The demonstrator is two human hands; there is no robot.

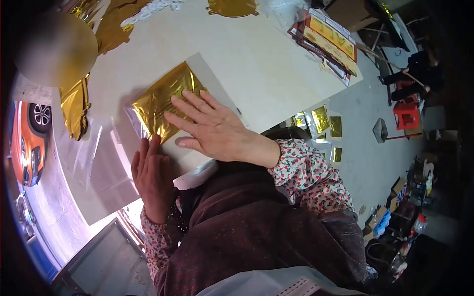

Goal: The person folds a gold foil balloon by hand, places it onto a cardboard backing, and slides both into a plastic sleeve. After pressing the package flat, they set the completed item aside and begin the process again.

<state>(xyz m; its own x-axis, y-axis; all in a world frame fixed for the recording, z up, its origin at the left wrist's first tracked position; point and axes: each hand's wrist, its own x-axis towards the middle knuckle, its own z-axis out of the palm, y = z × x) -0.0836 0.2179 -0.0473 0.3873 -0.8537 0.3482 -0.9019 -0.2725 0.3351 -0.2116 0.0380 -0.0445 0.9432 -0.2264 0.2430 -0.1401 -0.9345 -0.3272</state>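
Note:
A shiny gold foil packet (162, 98) in a clear plastic sleeve lies on the pale table near its front edge. My right hand (212, 123) rests flat on the packet's right part, fingers spread and pointing up and left. At the packet's lower corner is my left hand (150, 177), its fingers held close together with the tips at the foil edge. Whether those fingers pinch the packet is hidden. A white roll-like object (195, 175) sits at the table edge between my hands.
Gold foil pieces (75, 106) and white strings (150, 11) lie on the table (252, 64). Printed sheets (328, 42) are stacked at the far right. Beyond stand a person in dark clothes (412, 74), a red stool (406, 116) and an orange car (32, 143).

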